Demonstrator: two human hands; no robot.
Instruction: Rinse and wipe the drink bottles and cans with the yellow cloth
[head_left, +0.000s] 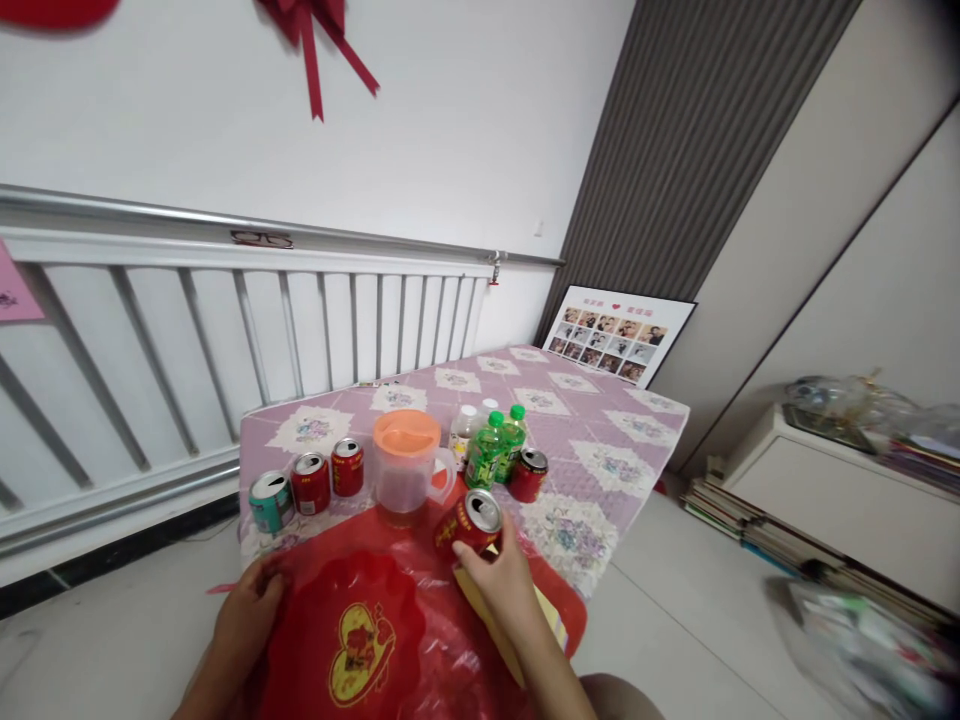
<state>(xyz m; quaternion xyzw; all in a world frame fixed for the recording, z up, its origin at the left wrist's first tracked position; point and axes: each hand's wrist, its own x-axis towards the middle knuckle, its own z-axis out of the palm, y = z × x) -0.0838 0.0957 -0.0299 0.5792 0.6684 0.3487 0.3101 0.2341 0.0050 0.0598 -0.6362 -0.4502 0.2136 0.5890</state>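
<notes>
My right hand (495,565) is wrapped round an opened red drink can (459,528), which tilts slightly above the red plastic sheet. At the left edge of the red scalloped tray (405,615), my left hand (251,605) has its fingers curled in; what they hold, if anything, cannot be made out. Just behind the held can stands a clear plastic pitcher (397,485) with an orange lid (407,435) and a little amber liquid at its bottom. Beneath my right forearm lies a yellow flat item (480,610), partly hidden.
Left of the pitcher stand an opened teal can (271,503) and two opened red cans (310,485). To its right are green-capped bottles (485,455), white-capped bottles (463,430) and another red can (529,477). A photo board (619,335) leans at the table's far end; a radiator (360,320) runs behind.
</notes>
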